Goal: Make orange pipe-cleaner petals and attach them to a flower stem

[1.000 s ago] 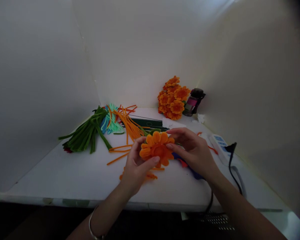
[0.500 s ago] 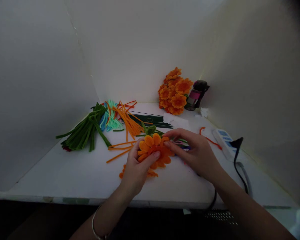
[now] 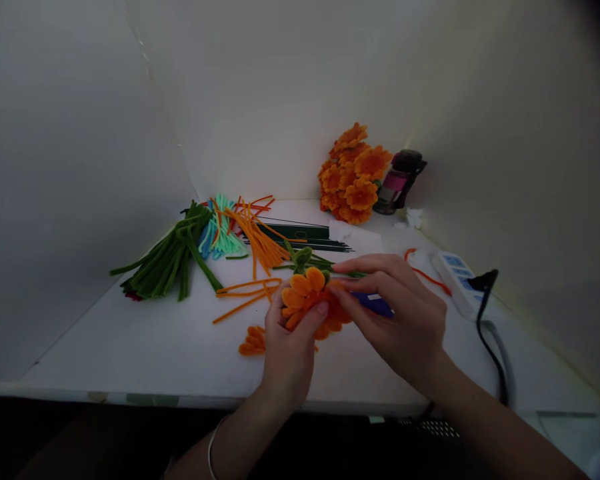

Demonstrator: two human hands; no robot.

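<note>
An orange pipe-cleaner flower [image 3: 305, 290] with rounded petals is held above the table. My left hand [image 3: 293, 347] is closed around its left side, thumb pressed on the flower's centre. At the upper right petals, my right hand [image 3: 397, 313] pinches one petal between thumb and forefinger, hiding part of the flower. Green fuzzy leaves [image 3: 303, 259] show just behind the petals. On the table below my left hand lies another orange petal piece [image 3: 253, 341], partly covered by that hand. A dark blue object [image 3: 375, 304] is half hidden behind my right hand.
Green pipe cleaners [image 3: 170, 260] lie at the left, beside mint and blue ones [image 3: 223, 230] and orange ones [image 3: 260, 243]. Dark stem wires [image 3: 305, 233] lie behind. An orange bouquet [image 3: 353, 177] and a dark bottle [image 3: 399, 183] stand at the back. A power strip [image 3: 457, 280] with cables sits right.
My right hand's fingers have curled in more over the upper right petals. The flower has tilted slightly, and my left hand has shifted a little to the right.
</note>
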